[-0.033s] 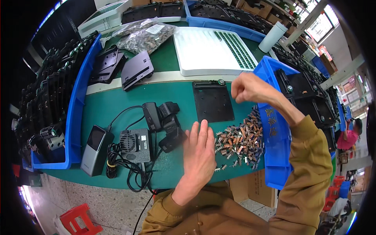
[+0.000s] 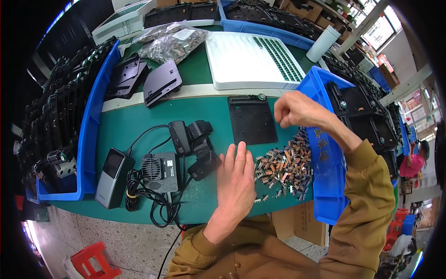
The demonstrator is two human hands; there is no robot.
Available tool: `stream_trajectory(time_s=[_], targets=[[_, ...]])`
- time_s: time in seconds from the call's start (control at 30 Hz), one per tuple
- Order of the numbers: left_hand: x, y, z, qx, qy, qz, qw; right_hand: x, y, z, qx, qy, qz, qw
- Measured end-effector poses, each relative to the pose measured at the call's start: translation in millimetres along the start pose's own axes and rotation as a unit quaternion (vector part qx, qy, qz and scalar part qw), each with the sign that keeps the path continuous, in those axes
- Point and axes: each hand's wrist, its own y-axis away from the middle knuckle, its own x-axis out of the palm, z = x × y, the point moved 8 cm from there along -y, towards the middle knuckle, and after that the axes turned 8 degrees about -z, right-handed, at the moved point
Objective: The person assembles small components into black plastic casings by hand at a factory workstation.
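My left hand (image 2: 236, 179) lies flat with its fingers stretched out, fingertips at the near edge of a flat black plastic panel (image 2: 253, 123). The panel rests on the green table and has a small round metal part at its far right corner. My right hand (image 2: 297, 109) is closed just beyond the panel's right edge, fingers curled under; whatever they may hold is hidden. Between my left hand and the right blue bin (image 2: 329, 195) spreads a pile of small brown and metal switch-like parts (image 2: 285, 167). My right forearm passes over the bin's near wall.
Left of my hand lie black strapped devices (image 2: 202, 149), a vented grey box (image 2: 160, 172), coiled cable (image 2: 134, 186) and a power bank (image 2: 115, 179). A blue bin (image 2: 93, 135) of black panels stands at left. Farther back are a white tray (image 2: 246, 60) and plastic bags (image 2: 174, 44).
My right hand has shifted very slightly toward me. The right blue bin has edged a little to the left. My left hand and the panel look almost unmoved.
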Motion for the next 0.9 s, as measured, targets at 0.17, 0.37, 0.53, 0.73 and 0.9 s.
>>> stream_trajectory(time_s=[0.17,0.37,0.53,0.73,0.9], targets=[[2,0,-1,-0.002,0.001,0.005,1.0,29,27,14,-0.011,-0.054,0.068,0.996],[1,1,0,-0.006,-0.002,0.007,1.0,45,33,45,-0.075,-0.07,0.062,0.993],[3,1,0,-0.008,-0.001,0.014,1.0,59,31,55,-0.084,-0.073,0.066,0.992],[2,2,2,-0.033,0.027,0.016,0.999,70,31,60,-0.102,-0.002,0.087,0.991],[2,1,0,-0.008,-0.004,0.025,1.0,69,34,63,-0.136,-0.005,0.086,0.987]])
